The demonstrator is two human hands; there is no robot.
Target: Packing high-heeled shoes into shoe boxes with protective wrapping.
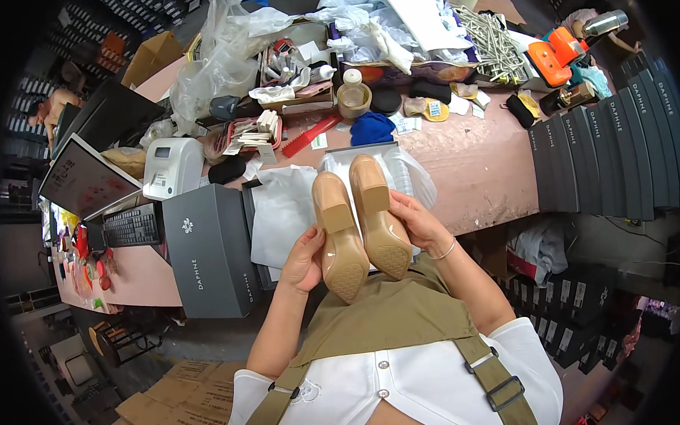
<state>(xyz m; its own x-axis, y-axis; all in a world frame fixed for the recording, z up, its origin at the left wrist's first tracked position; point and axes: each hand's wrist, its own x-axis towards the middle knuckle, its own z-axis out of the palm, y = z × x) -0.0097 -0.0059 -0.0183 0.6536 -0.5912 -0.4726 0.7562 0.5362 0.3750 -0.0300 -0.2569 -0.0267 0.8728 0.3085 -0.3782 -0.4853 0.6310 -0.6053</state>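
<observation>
One tan shoe (342, 246) is being pinched at its side by the left hand (304, 260), its mate (382, 233) by the right hand (421, 223); both (soles up, fingers partly hidden) are being held between the hands. White paper (276, 215) is lying beyond the left hand. Scuffing is being judged possible, from shoes knocking together or a smooth side slipping from a thumb.

Grey box lid (194, 251), left: pale printed word, flower emblem. Grey boxes (594, 159), right: pale word on their sides. Monitor (91, 175): white characters. Cartons (183, 401): print too small to read.
</observation>
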